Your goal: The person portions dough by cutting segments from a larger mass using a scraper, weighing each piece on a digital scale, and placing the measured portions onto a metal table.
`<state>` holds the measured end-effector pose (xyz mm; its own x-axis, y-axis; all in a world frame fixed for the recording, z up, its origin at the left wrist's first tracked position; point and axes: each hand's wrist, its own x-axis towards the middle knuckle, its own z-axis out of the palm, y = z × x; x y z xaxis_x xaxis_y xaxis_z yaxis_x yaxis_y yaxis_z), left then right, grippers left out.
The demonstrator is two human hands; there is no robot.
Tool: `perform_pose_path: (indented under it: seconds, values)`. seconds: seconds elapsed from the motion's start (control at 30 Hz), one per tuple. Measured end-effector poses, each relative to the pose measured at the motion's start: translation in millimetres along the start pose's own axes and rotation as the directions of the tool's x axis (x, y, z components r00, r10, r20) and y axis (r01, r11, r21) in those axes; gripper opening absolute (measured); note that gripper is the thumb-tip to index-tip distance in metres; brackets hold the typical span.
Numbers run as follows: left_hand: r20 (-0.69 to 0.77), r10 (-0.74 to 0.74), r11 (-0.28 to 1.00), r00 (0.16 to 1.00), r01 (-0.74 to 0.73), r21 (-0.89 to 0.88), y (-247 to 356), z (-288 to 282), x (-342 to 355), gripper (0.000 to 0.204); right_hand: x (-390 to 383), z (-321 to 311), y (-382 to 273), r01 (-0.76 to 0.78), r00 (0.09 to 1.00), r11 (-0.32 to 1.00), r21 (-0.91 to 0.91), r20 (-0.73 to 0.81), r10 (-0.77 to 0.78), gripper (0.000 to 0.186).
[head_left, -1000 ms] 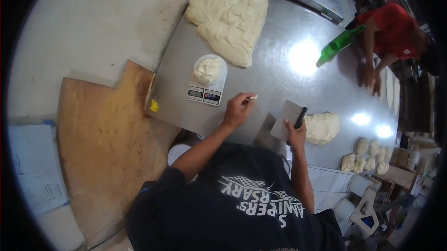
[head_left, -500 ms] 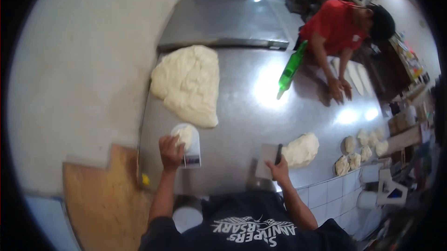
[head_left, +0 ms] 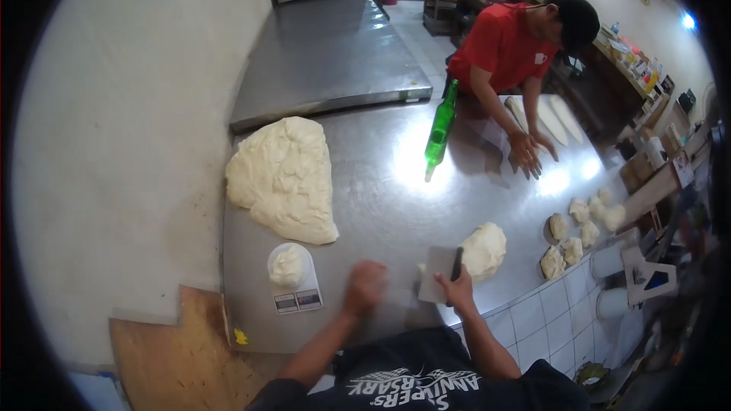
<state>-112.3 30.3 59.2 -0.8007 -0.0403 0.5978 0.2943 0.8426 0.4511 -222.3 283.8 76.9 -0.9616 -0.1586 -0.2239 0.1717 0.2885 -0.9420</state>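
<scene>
My left hand [head_left: 365, 286], smeared by motion, hovers right of the white digital scale [head_left: 297, 300], which bears a dough lump [head_left: 286, 266]; its fingers are unclear. My right hand [head_left: 455, 289] grips a metal dough scraper [head_left: 437, 269] with a black handle, just beside an oblong piece of dough [head_left: 483, 249]. A large slab of dough [head_left: 278, 175] lies behind the scale on the steel table [head_left: 381, 220]. Several small dough pieces [head_left: 572, 251] sit along the right edge.
A green glass bottle [head_left: 442, 129] lies across from me. A co-worker in red [head_left: 495, 45] leans over long dough strips [head_left: 563, 118] at the far right, hands on the table. A steel surface [head_left: 327, 53] adjoins the back. A wall is on the left; white tiles are below right.
My view has tilted up and turned. My left hand went onto the scale's dough, then moved rightward off it. My right hand still holds the scraper near the oblong dough.
</scene>
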Motion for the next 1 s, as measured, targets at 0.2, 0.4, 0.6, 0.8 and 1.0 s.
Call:
perform_pose_path:
  seconds: [0.2,0.4,0.6,0.8,1.0]
  values:
    - [0.542,0.004,0.999,0.84,-0.022,0.027,55.1,127.4,-19.7,0.056,10.0,-36.5,-17.7,0.017,0.989,0.998,0.069,-0.15,-0.006,0.042]
    - [0.524,-0.077,0.988,0.849,-0.005,0.153,25.7,62.3,-35.9,0.071,5.4,-41.2,-13.1,-0.058,0.985,0.997,0.044,-0.163,0.064,0.042]
    - [0.157,-0.542,0.742,0.826,0.382,0.552,-62.6,-114.5,-55.1,0.1,0.1,-41.7,5.0,-0.059,0.988,0.998,-0.005,-0.145,0.057,0.041]
    - [0.078,-0.358,0.862,0.931,0.297,0.412,-136.1,-148.5,-95.7,0.101,-3.2,-13.7,-18.4,-0.052,0.995,0.998,-0.026,-0.088,0.05,0.042]
    - [-0.08,-0.398,0.904,0.914,0.405,0.139,-157.9,-125.8,-81.6,0.079,-6.5,-9.4,-20.3,0.006,0.994,0.998,-0.055,-0.106,-0.012,0.049]
